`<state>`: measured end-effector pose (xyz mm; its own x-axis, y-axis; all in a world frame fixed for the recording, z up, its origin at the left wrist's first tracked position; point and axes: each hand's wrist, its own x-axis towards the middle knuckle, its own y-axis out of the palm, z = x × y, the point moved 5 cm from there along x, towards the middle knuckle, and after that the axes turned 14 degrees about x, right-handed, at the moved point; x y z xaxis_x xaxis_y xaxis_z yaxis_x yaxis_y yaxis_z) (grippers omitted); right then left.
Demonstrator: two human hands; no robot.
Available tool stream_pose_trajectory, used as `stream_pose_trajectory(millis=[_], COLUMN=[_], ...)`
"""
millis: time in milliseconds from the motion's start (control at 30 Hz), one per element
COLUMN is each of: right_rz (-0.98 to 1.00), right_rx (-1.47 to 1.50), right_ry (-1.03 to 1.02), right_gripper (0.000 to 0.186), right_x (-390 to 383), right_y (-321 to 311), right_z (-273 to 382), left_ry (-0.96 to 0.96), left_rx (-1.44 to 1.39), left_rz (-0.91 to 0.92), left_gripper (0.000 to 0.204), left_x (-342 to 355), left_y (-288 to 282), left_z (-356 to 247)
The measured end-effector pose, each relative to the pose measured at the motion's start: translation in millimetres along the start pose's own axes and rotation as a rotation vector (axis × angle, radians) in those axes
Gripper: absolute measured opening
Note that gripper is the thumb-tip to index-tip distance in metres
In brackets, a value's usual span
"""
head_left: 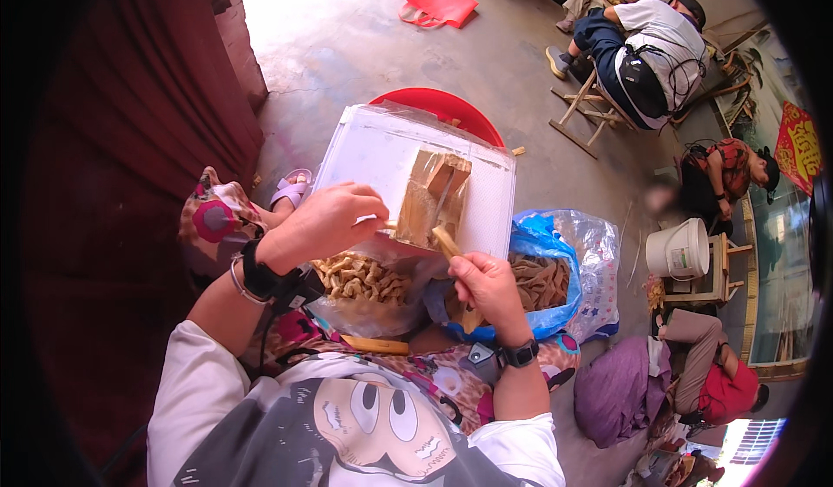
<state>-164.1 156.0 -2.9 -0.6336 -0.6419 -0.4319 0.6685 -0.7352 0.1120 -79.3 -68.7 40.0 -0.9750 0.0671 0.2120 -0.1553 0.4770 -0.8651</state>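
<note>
Head view, anyone: what's each hand up to?

Right hand (486, 281) is wrapped around a yellowish strip (446, 242), one end sticking up just beside the brown block (423, 201). Left hand (338, 218) has its fingers curled, with a small pale piece (390, 225) by the tips; can't tell if it's actually gripped.

And where's the block sitting?

On the white tray (360, 149), with a red basin (447, 104) showing past the far edge. Near side has a clear bag (364, 318) of curled yellowish pieces (364, 279), plus a blue bag (548, 320) of brown bits (538, 279) right of it.
</note>
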Motion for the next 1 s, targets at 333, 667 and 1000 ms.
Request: stream_pose_trajectory(millis=[333, 667, 1000], right_rz=[0.385, 0.335, 0.351], right_rx=[0.145, -0.325, 0.432], right_ry=[0.087, -0.563, -0.085], right_gripper=[0.017, 0.035, 0.026], right_x=[-24, -15, -12], right_y=[42, 46, 40], right_z=[11, 5, -7], left_ry=[0.343, -0.165, -0.368], left_rx=[0.159, -0.749, -0.883], left_rz=[-0.196, 0.677, 0.495], left_gripper=[0.027, 0.026, 0.035], left_x=[-14, -28, -18], left_y=[12, 57, 60], left_z=[-48, -59, -44])
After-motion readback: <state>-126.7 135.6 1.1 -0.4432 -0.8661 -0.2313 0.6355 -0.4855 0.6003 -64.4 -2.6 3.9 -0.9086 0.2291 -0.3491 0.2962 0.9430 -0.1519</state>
